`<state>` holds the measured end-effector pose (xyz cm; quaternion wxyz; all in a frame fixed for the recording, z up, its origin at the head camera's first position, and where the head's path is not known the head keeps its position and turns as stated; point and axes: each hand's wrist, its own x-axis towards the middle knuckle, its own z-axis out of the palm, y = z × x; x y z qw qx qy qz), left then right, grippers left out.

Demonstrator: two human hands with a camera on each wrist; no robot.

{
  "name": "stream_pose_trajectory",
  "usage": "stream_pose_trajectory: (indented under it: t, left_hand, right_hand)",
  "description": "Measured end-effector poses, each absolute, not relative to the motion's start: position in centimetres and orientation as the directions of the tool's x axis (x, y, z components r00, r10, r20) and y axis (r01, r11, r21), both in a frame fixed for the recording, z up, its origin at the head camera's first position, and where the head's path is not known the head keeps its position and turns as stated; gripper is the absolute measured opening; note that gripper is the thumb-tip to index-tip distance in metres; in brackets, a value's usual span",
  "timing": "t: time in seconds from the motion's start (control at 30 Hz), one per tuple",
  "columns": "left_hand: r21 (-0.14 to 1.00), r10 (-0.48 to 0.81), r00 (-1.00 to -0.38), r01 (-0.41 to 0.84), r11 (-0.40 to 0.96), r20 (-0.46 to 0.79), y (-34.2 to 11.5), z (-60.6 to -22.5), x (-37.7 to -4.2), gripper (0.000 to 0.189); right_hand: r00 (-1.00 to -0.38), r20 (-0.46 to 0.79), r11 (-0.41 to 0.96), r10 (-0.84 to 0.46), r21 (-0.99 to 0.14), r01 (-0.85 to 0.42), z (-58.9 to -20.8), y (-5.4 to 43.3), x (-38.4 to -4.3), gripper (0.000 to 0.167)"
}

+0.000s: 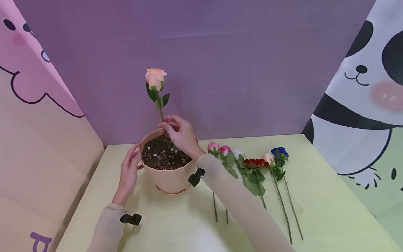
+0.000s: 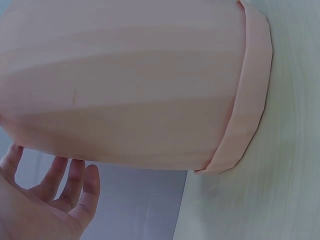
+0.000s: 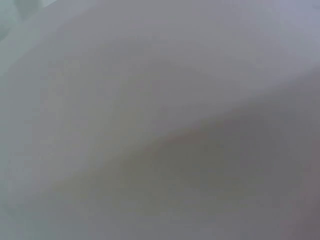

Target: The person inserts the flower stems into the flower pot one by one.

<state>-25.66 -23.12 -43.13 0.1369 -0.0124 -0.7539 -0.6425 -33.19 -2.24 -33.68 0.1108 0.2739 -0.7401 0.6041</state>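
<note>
A peach rose (image 1: 155, 79) with green leaves stands nearly upright over a pink flowerpot (image 1: 171, 178) filled with dark soil (image 1: 163, 157). My right hand (image 1: 181, 134) pinches its stem between thumb and fingers just above the rim. The stem's lower end meets the soil; how deep it goes I cannot tell. At the pot's left side is my left hand (image 1: 129, 168), its fingers spread and loosely bent. In the left wrist view, fingertips of the left hand (image 2: 55, 200) touch the pot wall (image 2: 125, 90). A blurred pale surface fills the right wrist view.
Several artificial flowers lie on the table (image 1: 321, 196) right of the pot, among them a dark red flower (image 1: 256, 163), a blue rose (image 1: 279, 152) and a pink rose (image 1: 213, 147). My right forearm passes over some stems. A purple panel (image 1: 239, 70) rises behind the table.
</note>
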Motion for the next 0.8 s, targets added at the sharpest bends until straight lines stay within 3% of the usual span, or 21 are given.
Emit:
stream_pose_trajectory:
  t: [0.5, 0.8]
  left_hand:
    - [0.958, -0.135, -0.958, 0.227, 0.175, 0.252, -23.2, -43.1, -26.0, 0.050]
    - [0.962, -0.137, -0.960, 0.220, 0.162, 0.243, -23.3, -43.2, -25.9, 0.051]
  right_hand:
    - [-0.884, 0.398, 0.018, -0.244, -0.910, -0.414, -33.4, -1.2, -33.7, 0.032]
    - [-0.884, 0.422, 0.025, -0.201, -0.900, -0.435, -33.6, -0.4, -33.3, 0.028]
